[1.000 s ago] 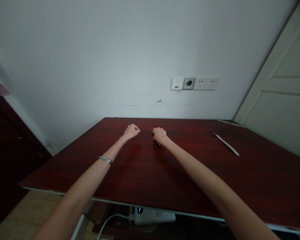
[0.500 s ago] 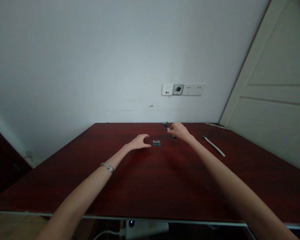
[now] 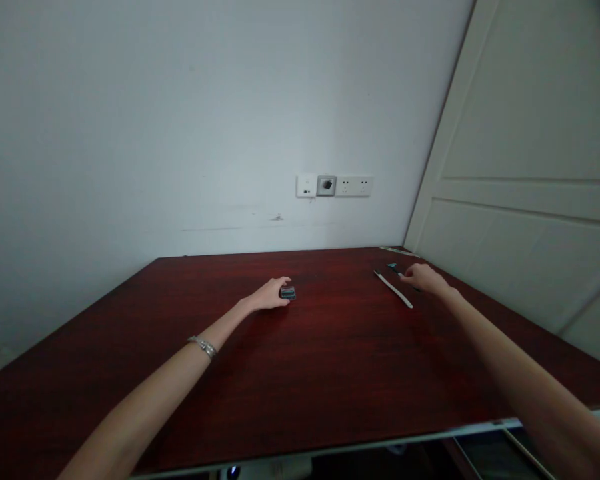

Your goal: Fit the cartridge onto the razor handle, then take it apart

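Note:
My left hand [image 3: 270, 294] rests on the dark red table [image 3: 300, 373], its fingers curled against a small dark cartridge box [image 3: 288, 293] that lies on the wood. A silver bracelet [image 3: 203, 346] sits on that wrist. My right hand [image 3: 423, 279] is stretched to the far right of the table, closed on a razor [image 3: 394, 268] whose dark head sticks out past the fingers. Just left of that hand lies a long white strip [image 3: 393, 289].
The table stands against a white wall with a row of sockets [image 3: 334, 185]. A cream panelled door [image 3: 520, 180] rises at the right. A second thin pale strip [image 3: 399, 251] lies at the table's back right corner.
My right hand has carried the razor from the table's middle out to the right, beside the white strip. My left hand opened, uncovering the cartridge box, then closed in against it. The view turned left.

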`<state>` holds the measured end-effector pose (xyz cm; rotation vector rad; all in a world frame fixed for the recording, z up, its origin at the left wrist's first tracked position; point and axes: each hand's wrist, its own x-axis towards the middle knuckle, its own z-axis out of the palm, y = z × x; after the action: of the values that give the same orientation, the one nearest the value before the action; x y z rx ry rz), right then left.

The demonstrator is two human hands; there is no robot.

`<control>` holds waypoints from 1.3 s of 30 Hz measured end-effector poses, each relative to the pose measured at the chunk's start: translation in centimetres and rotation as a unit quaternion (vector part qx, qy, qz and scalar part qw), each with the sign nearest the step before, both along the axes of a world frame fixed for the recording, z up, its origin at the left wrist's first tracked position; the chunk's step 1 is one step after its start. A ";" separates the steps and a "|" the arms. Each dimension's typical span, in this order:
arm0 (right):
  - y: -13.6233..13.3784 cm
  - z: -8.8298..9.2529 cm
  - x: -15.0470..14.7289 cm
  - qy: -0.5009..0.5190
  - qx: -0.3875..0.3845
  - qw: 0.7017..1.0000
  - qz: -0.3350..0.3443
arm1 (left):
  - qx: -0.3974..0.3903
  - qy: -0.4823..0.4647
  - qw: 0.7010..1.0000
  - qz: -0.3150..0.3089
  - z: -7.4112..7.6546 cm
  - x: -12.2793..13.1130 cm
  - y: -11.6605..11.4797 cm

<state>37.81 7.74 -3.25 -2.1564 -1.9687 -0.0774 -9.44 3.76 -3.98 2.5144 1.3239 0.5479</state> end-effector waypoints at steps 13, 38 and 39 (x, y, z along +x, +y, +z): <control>0.3 -2.0 0.6 0.035 -0.036 0.999 -0.020 | -0.016 -0.043 0.999 0.014 -1.0 0.7 1.2; -1.1 -1.0 2.0 0.020 0.007 1.000 -0.015 | 0.006 -0.029 0.998 -0.049 -1.4 26.0 7.3; -1.2 -0.9 2.0 0.017 0.008 1.000 -0.019 | 0.006 -0.027 0.998 -0.052 -1.5 26.6 7.4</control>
<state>39.81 6.55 -4.13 -2.1700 -1.9027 -0.0614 17.16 11.18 -5.52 2.5418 1.1681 0.5988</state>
